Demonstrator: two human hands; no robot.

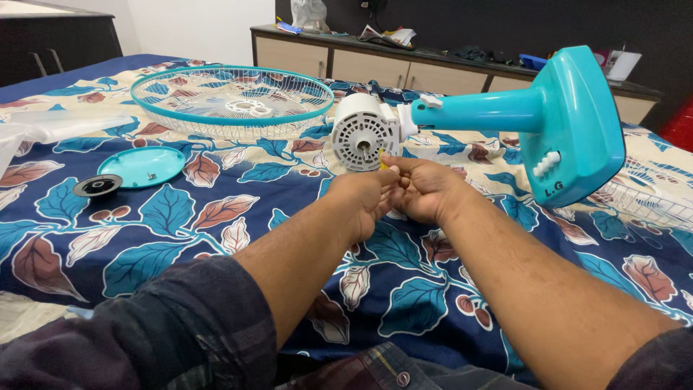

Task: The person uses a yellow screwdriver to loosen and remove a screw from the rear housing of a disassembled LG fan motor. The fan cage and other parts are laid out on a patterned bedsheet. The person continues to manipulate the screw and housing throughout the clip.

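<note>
head view showed left hand [368, 196] and right hand [424, 189] meeting at frame centre, both pinching a small yellow piece [383, 163] just below the white motor housing [363, 131] of the teal fan body [563, 123]; wire grille [232, 101] lay upper left.

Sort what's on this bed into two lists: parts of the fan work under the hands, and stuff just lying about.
In the job:
left hand and right hand, pinching a small yellow piece
white motor housing
teal fan stand
wire grille
round teal cap
black disc

Lying about:
clear plastic bag
clutter on the sideboard
</note>
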